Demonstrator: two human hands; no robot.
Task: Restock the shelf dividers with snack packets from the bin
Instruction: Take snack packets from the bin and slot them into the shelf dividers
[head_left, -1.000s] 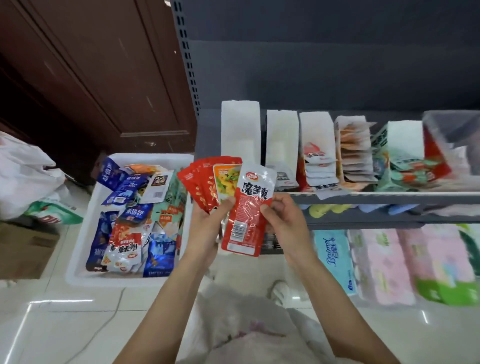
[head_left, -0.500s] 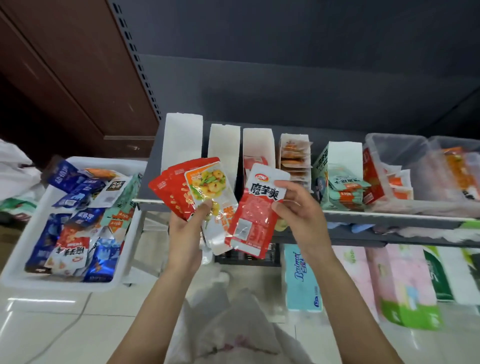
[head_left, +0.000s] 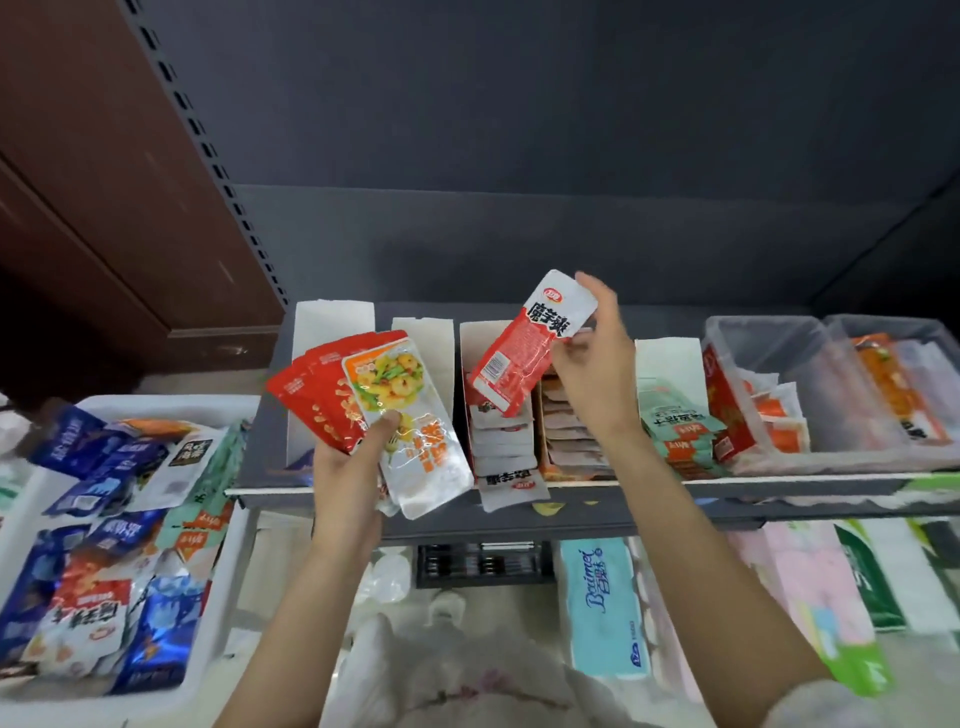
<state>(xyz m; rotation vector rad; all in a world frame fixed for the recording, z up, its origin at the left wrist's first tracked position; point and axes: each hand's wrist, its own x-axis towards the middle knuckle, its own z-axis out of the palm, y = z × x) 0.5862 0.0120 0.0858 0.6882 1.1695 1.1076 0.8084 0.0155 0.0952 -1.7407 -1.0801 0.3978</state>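
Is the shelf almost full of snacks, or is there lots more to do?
Partly done. Some shelf dividers already hold rows of packets. Right now the right hand holds a red and white packet over one divider, and the left hand grips a fan of packets waiting their turn. Lots is left: the white bin has many packets, and the leftmost divider looks nearly empty.

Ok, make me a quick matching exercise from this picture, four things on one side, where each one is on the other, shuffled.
Things:
1. red and white packet
2. fan of packets
3. white bin
4. blue tissue pack

Places:
A. under the shelf
B. on the floor, left of the shelf
C. in the right hand
D. in the left hand

Pairs: 1-C, 2-D, 3-B, 4-A
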